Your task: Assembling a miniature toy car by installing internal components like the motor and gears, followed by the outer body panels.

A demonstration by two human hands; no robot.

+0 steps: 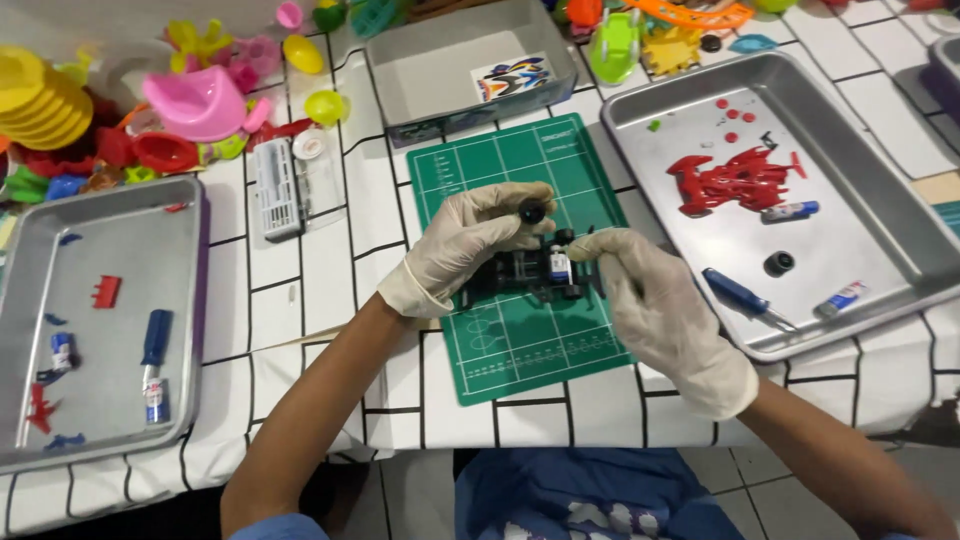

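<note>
Gloved left hand (462,245) pinching a small black wheel (533,211) at fingertips, gloved right hand (655,300) closed around end of black toy car chassis (530,273), chassis held just above green cutting mat (520,300), metal tray (880,250) with red car body (735,180) right.

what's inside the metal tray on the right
The right tray holds a red car body shell, small red parts, two batteries, a blue screwdriver and one black wheel. Nothing visibly covered.
</note>
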